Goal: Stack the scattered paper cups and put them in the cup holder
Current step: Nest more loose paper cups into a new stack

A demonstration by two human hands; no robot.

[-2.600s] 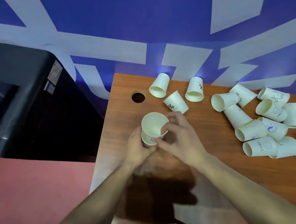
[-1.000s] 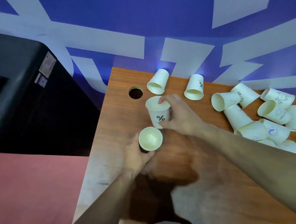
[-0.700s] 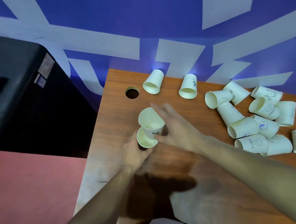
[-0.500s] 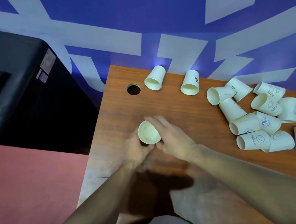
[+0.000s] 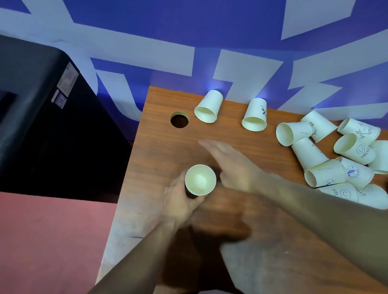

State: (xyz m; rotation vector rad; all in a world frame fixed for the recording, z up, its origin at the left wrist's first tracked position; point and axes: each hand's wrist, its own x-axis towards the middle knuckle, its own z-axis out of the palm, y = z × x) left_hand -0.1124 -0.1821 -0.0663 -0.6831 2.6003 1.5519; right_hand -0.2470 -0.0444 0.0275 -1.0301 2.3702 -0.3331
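Wooden worktop [image 5: 163, 151] under us: our left hand [image 5: 181, 202] grips the nested stack [image 5: 200, 180] upright while our right hand [image 5: 231, 163] reaches flat-fingered, holding nothing, toward twelve o'clock. We'd pinch the nearest loose cup [image 5: 207, 110] by its rim and drop it in squarely, keeping the stack steady.

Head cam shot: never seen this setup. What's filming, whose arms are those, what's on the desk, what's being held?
No machine here: a person wears one wide-angle camera on the head, looking forward and down, so the two arms coming up from the bottom are their own.

The left hand grips a small stack of paper cups, mouth up, just above the wooden desk. The right hand is next to it with fingers straight, stretched towards the far edge, holding nothing.

On the desk, two loose cups lie near the wall: one beside a round hole in the desktop, another to its right. A bigger pile of tipped cups sits at the right. No cup holder is clearly visible.

A dark cabinet stands at the left.
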